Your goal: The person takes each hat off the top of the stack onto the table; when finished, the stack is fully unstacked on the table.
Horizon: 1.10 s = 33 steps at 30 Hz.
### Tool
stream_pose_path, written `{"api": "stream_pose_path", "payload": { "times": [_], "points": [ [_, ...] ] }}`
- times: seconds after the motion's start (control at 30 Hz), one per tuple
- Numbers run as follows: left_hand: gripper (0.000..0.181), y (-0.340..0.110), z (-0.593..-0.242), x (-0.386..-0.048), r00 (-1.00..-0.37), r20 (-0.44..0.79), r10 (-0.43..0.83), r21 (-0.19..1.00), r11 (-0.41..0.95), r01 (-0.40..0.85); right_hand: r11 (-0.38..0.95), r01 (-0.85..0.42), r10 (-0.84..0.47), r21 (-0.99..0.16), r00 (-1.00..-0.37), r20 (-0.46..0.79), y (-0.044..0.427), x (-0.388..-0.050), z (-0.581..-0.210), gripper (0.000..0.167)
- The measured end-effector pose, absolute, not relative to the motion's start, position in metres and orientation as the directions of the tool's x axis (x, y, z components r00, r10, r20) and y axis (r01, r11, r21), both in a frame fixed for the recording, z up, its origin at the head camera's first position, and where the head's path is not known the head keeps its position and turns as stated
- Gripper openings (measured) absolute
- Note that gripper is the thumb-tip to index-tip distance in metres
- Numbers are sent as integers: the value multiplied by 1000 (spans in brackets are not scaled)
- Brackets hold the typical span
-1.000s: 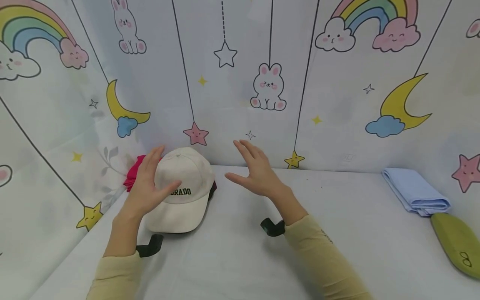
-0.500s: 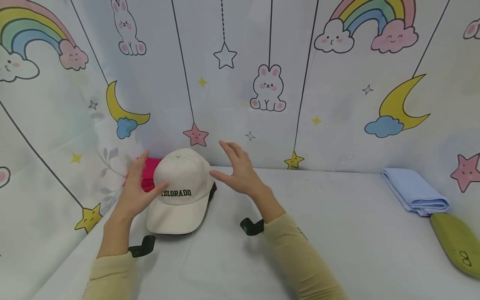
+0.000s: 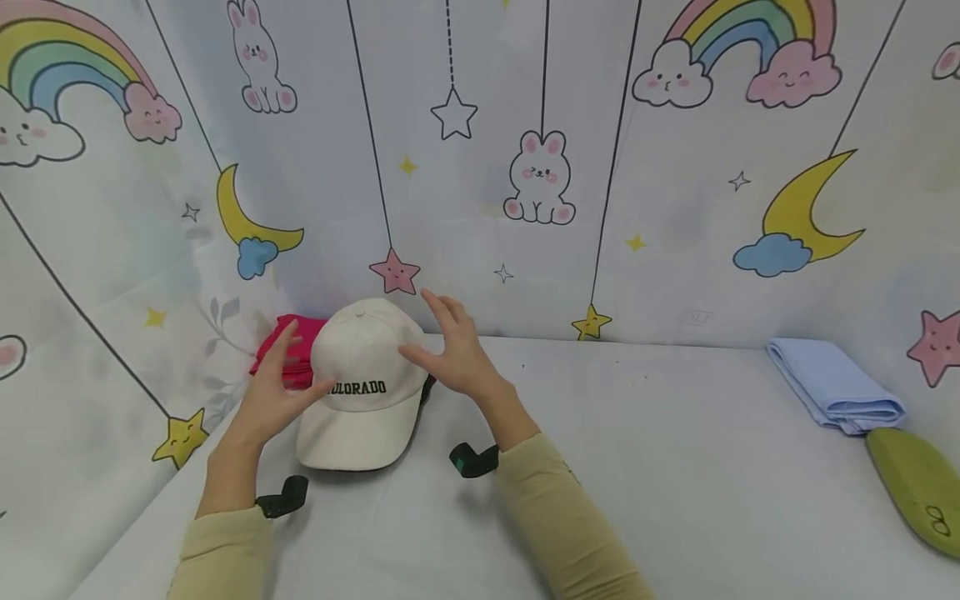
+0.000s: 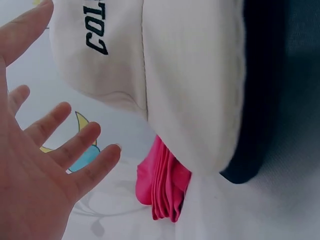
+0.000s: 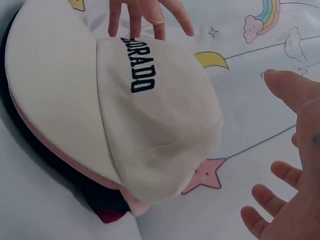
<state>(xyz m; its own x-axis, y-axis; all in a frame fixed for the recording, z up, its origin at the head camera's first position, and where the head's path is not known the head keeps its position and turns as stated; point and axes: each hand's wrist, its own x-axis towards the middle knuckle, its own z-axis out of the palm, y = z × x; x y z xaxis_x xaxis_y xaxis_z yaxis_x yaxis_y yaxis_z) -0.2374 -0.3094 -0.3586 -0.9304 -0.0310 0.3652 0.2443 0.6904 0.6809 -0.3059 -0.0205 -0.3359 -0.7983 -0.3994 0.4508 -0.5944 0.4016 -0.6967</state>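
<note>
A cream cap with dark COLORADO lettering lies on the white table at the left, brim toward the near side. The left hand is at its left side with fingers spread; the right hand is at its right, thumb near the crown. Neither hand grips anything. In the right wrist view pink and dark brims show beneath the top cap, and the left fingers reach past its far side. The left wrist view shows the left palm beside the cap, a dark brim under it.
Folded bright pink cloth lies behind and left of the cap. Folded light blue cloth and a green object marked 8 lie at the far right. A printed curtain stands along the table's back edge.
The right hand has moved left to the cap's side. The left hand has shifted slightly left and down, uncovering more of the cap and pink cloth. The cap stays in place.
</note>
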Motion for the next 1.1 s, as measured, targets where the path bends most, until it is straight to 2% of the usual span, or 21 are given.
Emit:
{"api": "stream_pose_path", "payload": {
  "times": [0.4, 0.83, 1.1],
  "points": [
    [106, -316, -370, -238, -972, 233, 3, 696, 698, 169, 340, -557, -378, -757, -819, 433, -37, -308, -344, 85],
    [109, -321, -376, -237, -999, 53, 9, 703, 710, 44, 448, -463, -393, -765, -870, 297, -52, -307, -361, 85],
    [107, -323, -377, -235, -1000, -10, 17, 681, 732, 6, 459, -425, -403, -780, -882, 243, -55, -302, -365, 81]
  ]
}}
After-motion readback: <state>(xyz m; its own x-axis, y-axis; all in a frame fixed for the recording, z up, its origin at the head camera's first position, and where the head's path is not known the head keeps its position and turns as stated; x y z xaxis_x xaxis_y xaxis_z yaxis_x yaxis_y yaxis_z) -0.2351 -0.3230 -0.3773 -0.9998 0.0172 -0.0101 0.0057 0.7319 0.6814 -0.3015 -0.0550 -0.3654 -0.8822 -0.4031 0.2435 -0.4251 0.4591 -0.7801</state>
